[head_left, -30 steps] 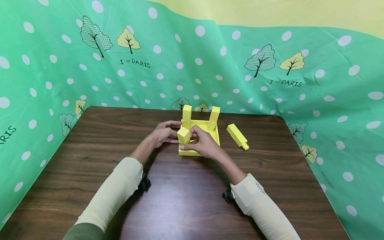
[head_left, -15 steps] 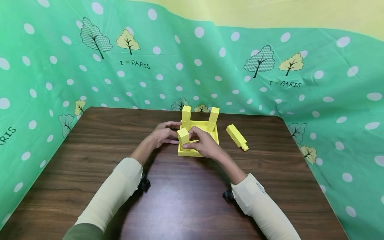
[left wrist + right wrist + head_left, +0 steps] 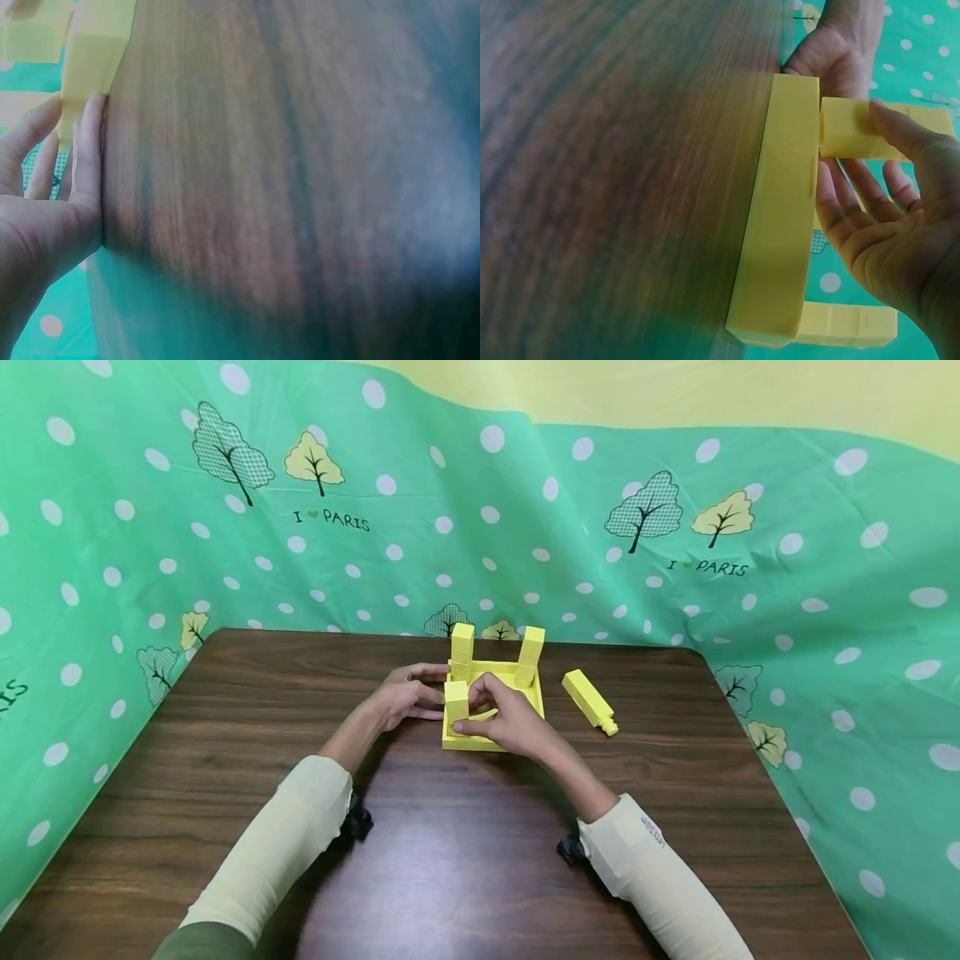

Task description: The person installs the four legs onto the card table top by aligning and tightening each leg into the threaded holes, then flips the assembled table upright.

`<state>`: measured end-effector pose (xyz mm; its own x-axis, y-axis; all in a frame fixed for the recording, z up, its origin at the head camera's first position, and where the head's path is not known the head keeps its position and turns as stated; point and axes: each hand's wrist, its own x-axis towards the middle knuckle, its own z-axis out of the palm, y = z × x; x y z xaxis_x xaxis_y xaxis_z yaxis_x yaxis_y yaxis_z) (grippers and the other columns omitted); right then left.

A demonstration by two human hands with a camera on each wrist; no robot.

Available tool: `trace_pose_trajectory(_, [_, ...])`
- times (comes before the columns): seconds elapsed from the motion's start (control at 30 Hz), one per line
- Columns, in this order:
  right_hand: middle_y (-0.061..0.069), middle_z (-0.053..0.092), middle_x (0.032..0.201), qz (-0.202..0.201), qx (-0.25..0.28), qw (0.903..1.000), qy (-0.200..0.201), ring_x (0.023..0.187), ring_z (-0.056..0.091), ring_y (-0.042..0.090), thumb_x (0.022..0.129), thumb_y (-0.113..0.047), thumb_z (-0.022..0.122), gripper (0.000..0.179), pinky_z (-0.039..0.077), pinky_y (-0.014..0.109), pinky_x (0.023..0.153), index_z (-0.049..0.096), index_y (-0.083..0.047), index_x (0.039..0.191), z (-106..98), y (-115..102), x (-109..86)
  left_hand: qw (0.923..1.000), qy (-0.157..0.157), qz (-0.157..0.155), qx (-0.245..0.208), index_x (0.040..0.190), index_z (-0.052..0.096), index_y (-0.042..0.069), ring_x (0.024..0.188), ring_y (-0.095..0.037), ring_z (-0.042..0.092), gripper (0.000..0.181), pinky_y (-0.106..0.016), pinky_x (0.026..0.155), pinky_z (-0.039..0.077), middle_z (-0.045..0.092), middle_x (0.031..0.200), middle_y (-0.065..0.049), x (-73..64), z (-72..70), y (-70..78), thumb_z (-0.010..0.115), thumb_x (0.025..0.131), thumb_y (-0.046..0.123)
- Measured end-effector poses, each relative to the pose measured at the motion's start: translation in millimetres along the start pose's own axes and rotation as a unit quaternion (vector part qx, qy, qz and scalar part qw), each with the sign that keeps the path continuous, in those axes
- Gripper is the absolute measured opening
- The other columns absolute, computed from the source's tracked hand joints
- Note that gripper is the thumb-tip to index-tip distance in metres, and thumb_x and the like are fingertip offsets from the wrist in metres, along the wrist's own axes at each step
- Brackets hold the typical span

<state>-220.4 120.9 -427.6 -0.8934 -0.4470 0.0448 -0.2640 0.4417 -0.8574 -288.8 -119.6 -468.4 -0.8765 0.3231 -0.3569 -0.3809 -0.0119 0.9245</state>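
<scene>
The right hand (image 3: 513,720) is grasping the near-left post (image 3: 456,703), a square yellow block, with the thumb on its near side and the fingers curled behind it. That post stands upright at the near-left corner of a shallow yellow tray (image 3: 471,744); whether its foot is fully seated there I cannot tell. The left hand (image 3: 405,696) grasps nothing: its extended fingers rest against the tray's left side, thumb apart from them. The tray is open at the top, with a low raised rim around a flat floor, and lies on the dark wood-grain counter (image 3: 450,868). Inside its far corners stand two more yellow posts, the far-left post (image 3: 462,647) and the far-right post (image 3: 531,652), both upright. The right hand covers much of the tray's near half, so its floor there is partly hidden. Outside the tray, just to its right, a loose yellow post (image 3: 588,700) lies on its side, its narrower stepped end toward the near right. Pale sleeves (image 3: 273,843) cover both forearms. Beyond the counter hangs a green cloth (image 3: 517,539) with white dots, printed trees and the words "I PARIS" around a small heart.
</scene>
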Motion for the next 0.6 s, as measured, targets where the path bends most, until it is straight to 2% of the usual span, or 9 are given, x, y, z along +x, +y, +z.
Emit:
trace_pose_trajectory(0.3, [0.014, 0.08, 0.129, 0.019, -0.031, 0.9993, -0.013, 0.119, 0.079, 0.031, 0.097, -0.024, 0.091, 0.049, 0.07, 0.048, 0.102, 0.06, -0.012, 0.134, -2.5, -3.8, -0.5, 1.0, 0.006, 0.001, 0.0, 0.163, 0.059, 0.011, 0.11, -0.023, 0.076, 0.072, -0.042, 0.094, 0.074, 0.054, 0.171, -0.014, -1.0, -0.7, 0.9, 0.074, 0.097, -0.012])
trace_pose_trajectory(0.5, [0.013, 0.076, 0.136, 0.012, -0.046, 0.9985, -0.028, 0.116, 0.08, 0.03, 0.1, -0.026, 0.089, 0.058, 0.071, 0.04, 0.091, 0.062, -0.016, 0.149, -3.0, -1.3, -1.5, 1.0, 0.006, 0.002, 0.0, 0.163, 0.059, 0.011, 0.114, -0.025, 0.076, 0.072, -0.041, 0.092, 0.074, 0.054, 0.171, -0.016, -2.6, 0.3, -0.1, 0.073, 0.097, -0.012])
trace_pose_trajectory(0.6, [0.012, 0.074, 0.132, 0.009, -0.055, 0.998, -0.031, 0.114, 0.08, 0.029, 0.102, -0.026, 0.087, 0.045, 0.069, 0.036, 0.085, 0.064, -0.012, 0.138, -3.3, -0.9, -3.2, 1.0, 0.006, 0.002, -0.001, 0.163, 0.06, 0.011, 0.11, -0.023, 0.076, 0.072, -0.041, 0.091, 0.075, 0.054, 0.171, -0.015, -2.6, 1.5, 0.0, 0.074, 0.096, -0.012])
